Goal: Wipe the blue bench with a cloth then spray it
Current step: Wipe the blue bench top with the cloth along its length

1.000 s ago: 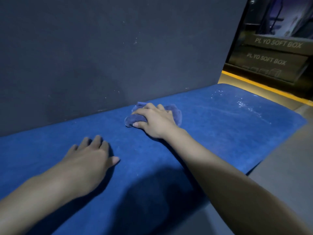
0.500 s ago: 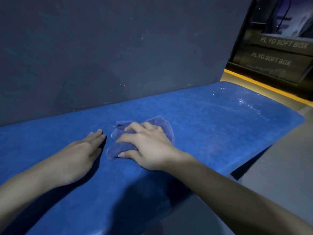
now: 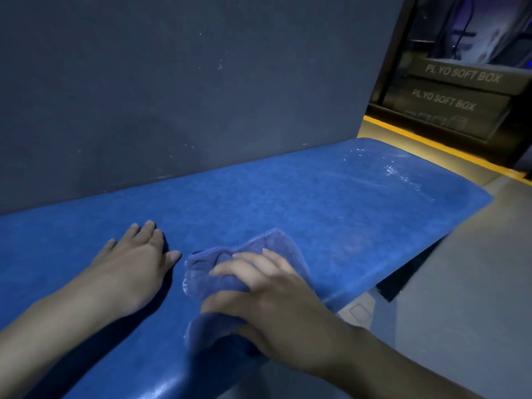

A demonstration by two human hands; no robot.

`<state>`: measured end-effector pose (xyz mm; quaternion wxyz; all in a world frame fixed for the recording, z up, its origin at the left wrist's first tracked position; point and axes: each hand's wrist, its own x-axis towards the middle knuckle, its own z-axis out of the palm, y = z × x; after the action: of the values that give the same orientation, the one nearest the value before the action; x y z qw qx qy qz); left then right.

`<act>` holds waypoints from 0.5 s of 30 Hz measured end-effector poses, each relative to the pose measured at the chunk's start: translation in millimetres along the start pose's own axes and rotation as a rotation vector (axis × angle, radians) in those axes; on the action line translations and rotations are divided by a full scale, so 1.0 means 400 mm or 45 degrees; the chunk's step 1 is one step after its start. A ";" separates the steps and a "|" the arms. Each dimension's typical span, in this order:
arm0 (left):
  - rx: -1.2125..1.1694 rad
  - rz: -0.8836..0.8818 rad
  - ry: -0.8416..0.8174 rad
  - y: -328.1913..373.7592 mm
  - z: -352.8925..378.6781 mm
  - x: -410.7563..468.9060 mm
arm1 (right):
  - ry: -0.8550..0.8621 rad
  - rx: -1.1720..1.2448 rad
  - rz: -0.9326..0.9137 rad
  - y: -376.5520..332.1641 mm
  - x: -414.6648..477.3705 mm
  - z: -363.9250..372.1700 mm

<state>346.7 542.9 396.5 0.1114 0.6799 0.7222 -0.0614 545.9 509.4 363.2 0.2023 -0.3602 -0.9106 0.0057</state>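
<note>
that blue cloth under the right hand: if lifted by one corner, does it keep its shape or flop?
Likely flops: the cloth is bunched and folded under the right hand, and one end droops over the bench front edge. Probably light, since it wrinkles under the fingers. Its pile looks plush, so it may drag rather than slide on the bench.

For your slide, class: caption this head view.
Right hand wipes blue bench with cloth; left hand rests flat.

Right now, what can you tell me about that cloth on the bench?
The cloth is a soft, fuzzy, bluish-purple towel with a stitched hem, crumpled rather than flat. It lies on the blue bench near its front edge and droops over it. The right hand presses on it; the left hand rests beside it, apart.
</note>
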 end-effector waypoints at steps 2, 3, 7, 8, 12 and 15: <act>0.039 0.027 0.031 0.020 -0.006 -0.001 | 0.075 -0.024 0.007 0.015 -0.027 -0.005; 0.053 0.055 0.042 0.033 -0.007 -0.005 | 0.094 -0.034 0.024 0.023 -0.039 -0.005; 0.088 0.228 0.080 0.097 0.005 -0.015 | 0.076 -0.037 0.171 0.063 -0.073 -0.015; 0.086 0.273 0.081 0.116 0.011 -0.018 | 0.060 -0.031 0.221 0.073 -0.077 -0.022; 0.042 0.400 -0.003 0.185 0.030 -0.028 | 0.018 -0.052 0.457 0.134 -0.092 -0.053; 0.045 0.383 -0.083 0.204 0.033 -0.029 | 0.007 0.003 0.678 0.200 -0.093 -0.082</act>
<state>429.5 534.0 391.7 0.1309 0.7799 0.6070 -0.0789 634.9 539.7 367.1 0.1967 -0.5869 -0.7832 0.0589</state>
